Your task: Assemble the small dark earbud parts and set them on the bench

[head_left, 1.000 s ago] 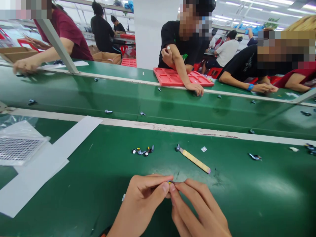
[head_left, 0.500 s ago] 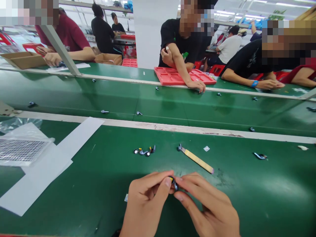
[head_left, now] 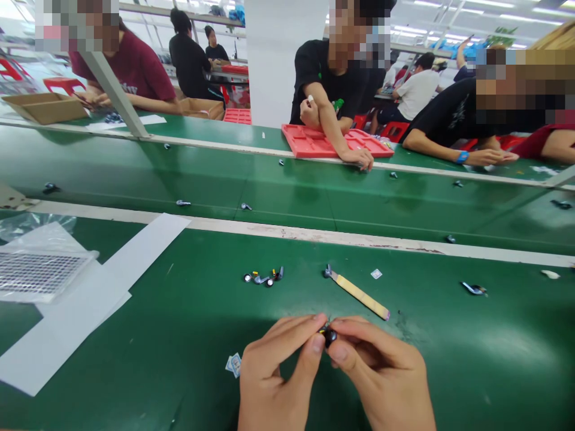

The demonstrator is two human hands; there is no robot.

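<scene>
Between my fingertips is a small dark earbud (head_left: 331, 336) with a bit of yellow on it. My left hand (head_left: 283, 365) pinches its left side with thumb and forefinger. From the right, my right hand (head_left: 381, 365) grips the same earbud with thumb and fingertips, which partly cover it. Beyond my hands lie opened earbud parts (head_left: 263, 278) with round silver-white faces and yellow pieces. A flat tool with a pale yellow handle (head_left: 362, 296) lies to their right, another earbud (head_left: 327, 271) at its tip. Small printed stickers (head_left: 234, 364) are beside my left hand.
White paper sheets (head_left: 94, 305) and a bagged grid sheet (head_left: 40, 275) lie at left. An earbud piece (head_left: 474, 288) rests at right. Past a pale ledge (head_left: 287, 232), a green belt (head_left: 305, 197) carries several earbuds. Co-workers sit opposite, one leaning over a red tray (head_left: 309, 142).
My hands have shifted slightly right and turned the earbud, so its dark rounded side shows. More of the stickers is uncovered. Earbuds on the belt have moved left.
</scene>
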